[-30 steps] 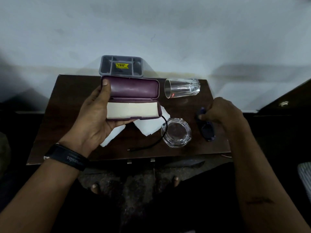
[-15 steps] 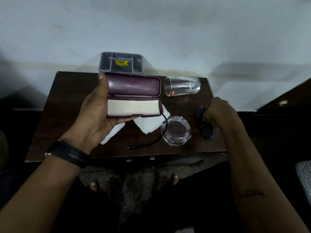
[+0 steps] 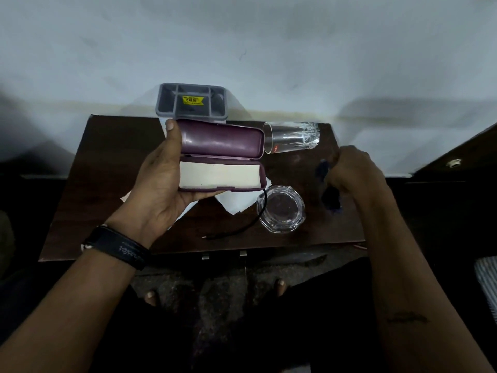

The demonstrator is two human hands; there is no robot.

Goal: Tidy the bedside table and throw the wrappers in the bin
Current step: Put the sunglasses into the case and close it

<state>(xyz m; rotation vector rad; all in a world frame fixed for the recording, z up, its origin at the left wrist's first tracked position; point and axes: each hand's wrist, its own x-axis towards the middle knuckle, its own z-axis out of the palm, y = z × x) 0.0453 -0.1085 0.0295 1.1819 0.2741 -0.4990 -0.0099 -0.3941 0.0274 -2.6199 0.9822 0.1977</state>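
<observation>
My left hand (image 3: 161, 195) holds the maroon spectacle case (image 3: 220, 154) open above the bedside table (image 3: 107, 170). The thumb lies up the end of the lid, the fingers curl under the base, and the cream lining faces me. My right hand (image 3: 355, 173) is at the table's right side, fingers curled round a dark blue object (image 3: 329, 192) that is too blurred to name. It hangs just right of the octagonal glass dish (image 3: 281, 208). White paper (image 3: 231, 201) lies on the table beneath the case, and a black cable (image 3: 242, 227) runs from the dish's left rim toward the front edge. A drinking glass (image 3: 291, 137) lies on its side near the back. A grey compartment tray (image 3: 192, 102) stands against the wall.
</observation>
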